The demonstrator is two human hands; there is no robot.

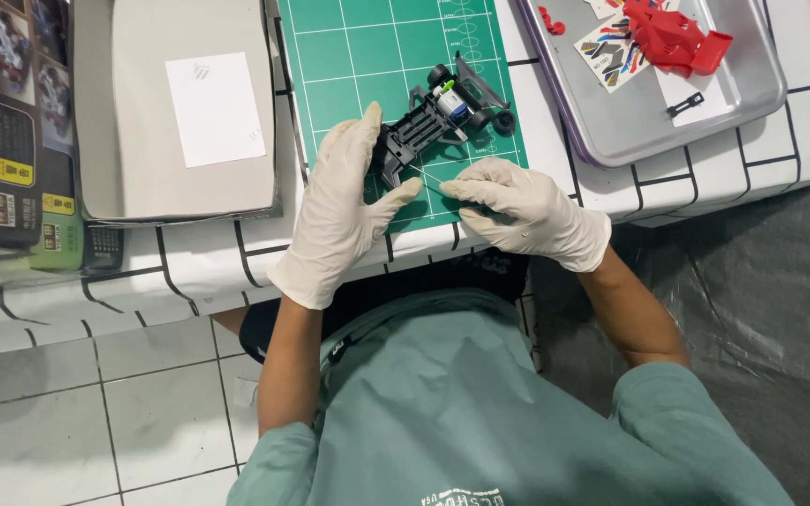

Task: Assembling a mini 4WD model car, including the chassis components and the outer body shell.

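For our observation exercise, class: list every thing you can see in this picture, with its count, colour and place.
Black plastic toy car chassis: one, black with a small motor, on the mat, by the left fingers.
Green gridded cutting mat: one, green, table centre.
Grey metal tray: one, silver, upper right.
Red plastic car body: one, red, in the tray.
Multicoloured sticker sheet: one, under the red body.
Open grey cardboard box lid: one, grey, upper left, white paper slip inside.
Printed kit box: one, dark, far left.
White tablecloth with black lines: one.
Left hand: white glove, touching the chassis.
Right hand: white glove, pinching something thin; too small to tell.
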